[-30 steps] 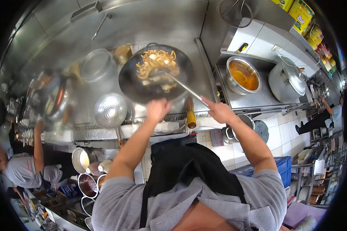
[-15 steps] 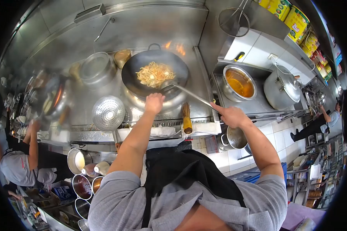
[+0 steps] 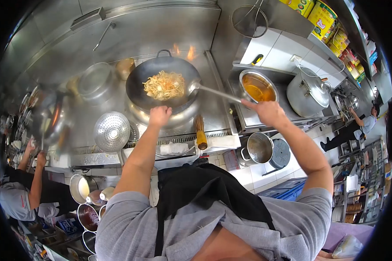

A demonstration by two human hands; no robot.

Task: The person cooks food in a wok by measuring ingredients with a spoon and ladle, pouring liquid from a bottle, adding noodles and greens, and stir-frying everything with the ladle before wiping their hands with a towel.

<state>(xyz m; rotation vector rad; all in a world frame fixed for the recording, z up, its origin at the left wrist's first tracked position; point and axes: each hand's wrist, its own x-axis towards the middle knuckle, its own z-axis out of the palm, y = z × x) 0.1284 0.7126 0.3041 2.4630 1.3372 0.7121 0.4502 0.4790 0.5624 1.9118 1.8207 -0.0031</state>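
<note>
Pale, glossy noodles (image 3: 164,85) lie in a loose, tangled heap, flecked with orange and dotted with whitish chunks, in the middle of a dark, round-bottomed wok (image 3: 137,85) with a looped metal handle at its far edge. The cook's left hand (image 3: 160,116) is curled tight around the wok's near edge. The right hand (image 3: 270,113) grips the end of a long-shafted steel ladle (image 3: 217,93), its rounded bowl at the wok's right side; whether the two touch is unclear. Orange flames (image 3: 190,53) lick up behind the far rim.

On the brushed-steel range to the left rests a round perforated skimmer (image 3: 112,131), its shallow disc pierced with small holes. A stiff-bristled brush (image 3: 200,132) with a stubby yellowish handle lies near the front edge. To the right, a smooth metal bowl (image 3: 243,79) holds translucent amber liquid, beside a dull gray lidded stockpot (image 3: 302,98).
</note>
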